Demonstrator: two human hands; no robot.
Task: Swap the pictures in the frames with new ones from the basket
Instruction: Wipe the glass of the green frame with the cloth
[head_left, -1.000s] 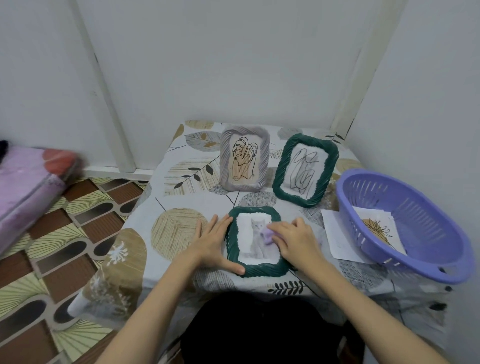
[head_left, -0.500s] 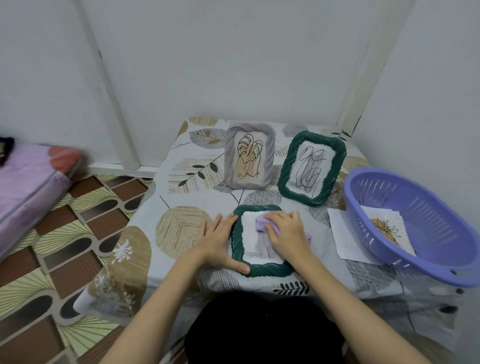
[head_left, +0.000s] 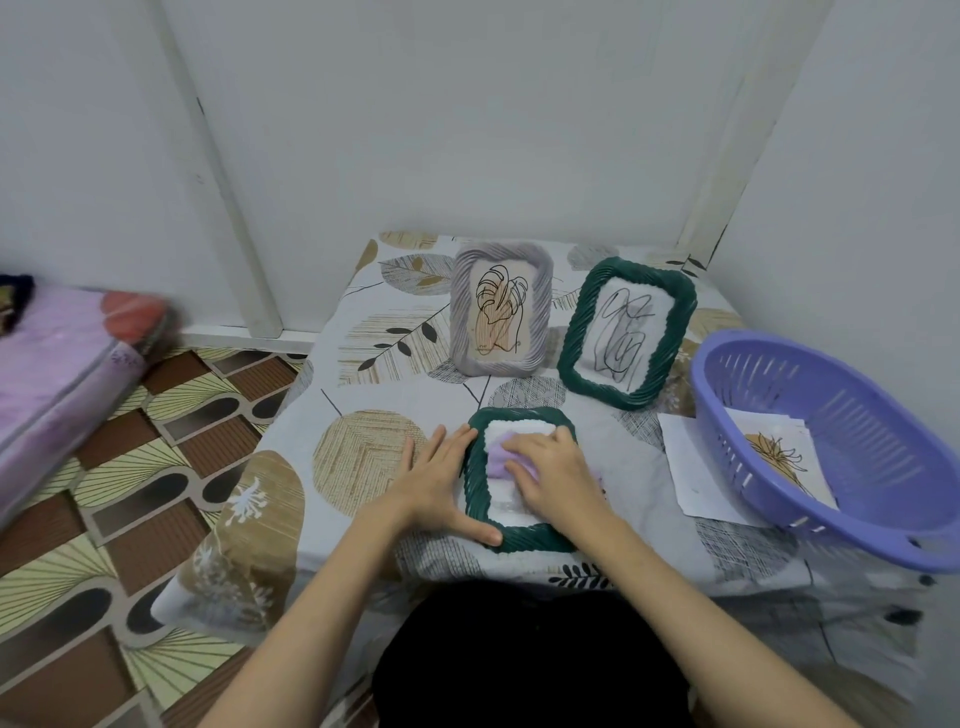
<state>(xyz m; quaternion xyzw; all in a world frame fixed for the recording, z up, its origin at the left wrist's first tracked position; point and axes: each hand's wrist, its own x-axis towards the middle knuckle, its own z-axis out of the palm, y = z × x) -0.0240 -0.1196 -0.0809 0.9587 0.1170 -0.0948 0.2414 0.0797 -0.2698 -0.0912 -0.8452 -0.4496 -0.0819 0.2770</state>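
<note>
A dark green frame (head_left: 535, 539) lies flat near the table's front edge. My left hand (head_left: 434, 480) rests flat against its left side, thumb along the lower edge. My right hand (head_left: 553, 470) presses a small lilac cloth (head_left: 497, 460) onto the picture inside, hiding most of it. Behind stand a grey frame (head_left: 501, 309) with a line drawing and a second green frame (head_left: 626, 332) with a scribble drawing. A purple basket (head_left: 852, 447) at the right holds a sheet with a plant drawing (head_left: 774, 457).
A white sheet (head_left: 691, 467) lies partly under the basket. The small table (head_left: 363, 415), with a leaf-print cloth, sits in a wall corner. To the left is patterned floor and a pink mattress (head_left: 57, 353).
My right hand with the cloth has slid from the frame's right side up and left across the picture, covering the cat photo. My left hand has stayed in place.
</note>
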